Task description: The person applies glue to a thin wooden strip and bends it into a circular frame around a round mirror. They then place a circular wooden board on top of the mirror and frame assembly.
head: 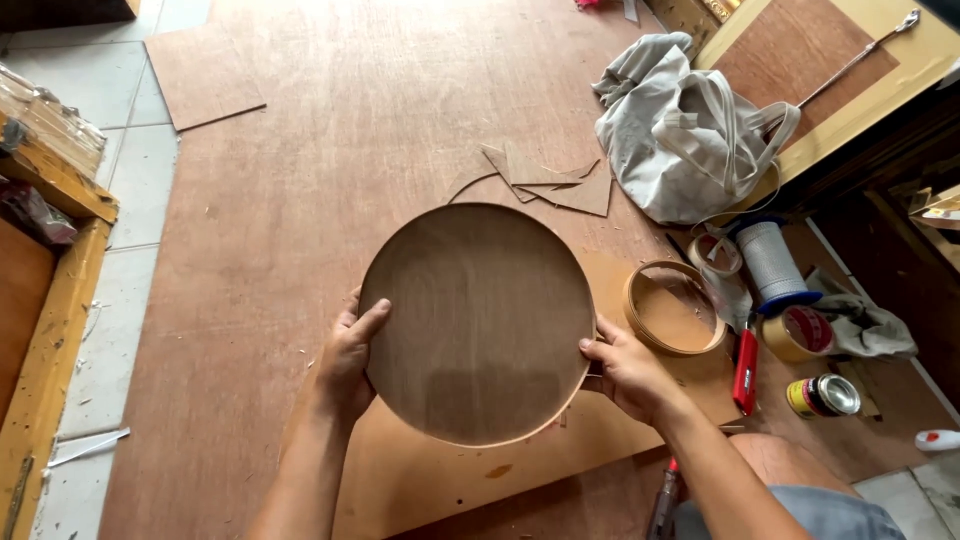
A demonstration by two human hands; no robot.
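- The left hand (345, 365) grips the left edge of a round wooden disc (478, 320); its thumb lies across the disc's face and its fingers (350, 310) curl behind the rim, closed on the wood.
- The right hand (628, 372) holds the disc's right edge, with thumb and fingers pinched on the rim.
- The disc is held between both hands, its flat brown face turned up toward the camera, above a large plywood sheet (300, 200) that covers the floor.
- Under the disc lies a lighter piece of hardboard (440, 470) with a curved cut edge.
- Just to the right of the right hand, a thin wooden hoop (676, 307) lies flat on the hardboard.
- Beyond the disc, several pointed wood offcuts (545, 180) lie in a small pile on the plywood.
- Farther right sits a crumpled grey cloth bag (690, 130) with handles.
- Near the hoop: a red-handled utility knife (745, 370), a roll of brown tape (798, 333), a spool of white cord (772, 262) on a blue base, and a small tin can (824, 396).
- A smaller plywood panel (203, 75) lies at the top left on the tiled floor (130, 170).
- At the left edge stands a yellow wooden frame (50, 330).
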